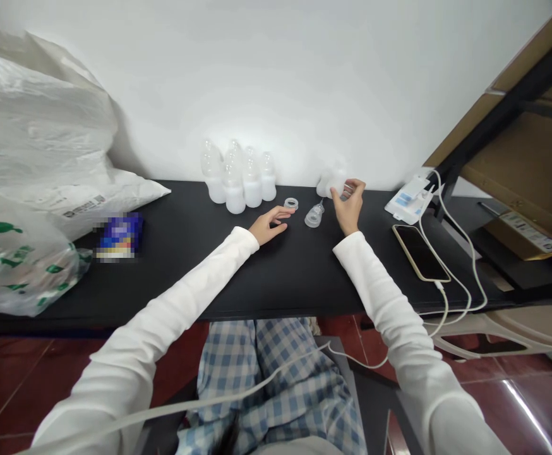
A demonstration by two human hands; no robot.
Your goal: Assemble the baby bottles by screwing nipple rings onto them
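Note:
My right hand (348,205) is closed round a small translucent bottle (330,182), held tilted just above the black table (304,272) near the wall. My left hand (270,224) rests on the table with its fingers spread, fingertips close to a clear screw ring (291,203). A clear teat with its collar (314,216) lies on the table between my two hands. Several capped translucent bottles (240,177) stand upright in a group at the back, left of the ring.
Big white plastic bags (34,158) and a green-printed bag (15,265) fill the table's left end, with a blue packet (119,235) beside them. A phone (420,253) on a white cable and a white charger box (411,199) lie at the right. A wooden shelf (517,126) leans beyond.

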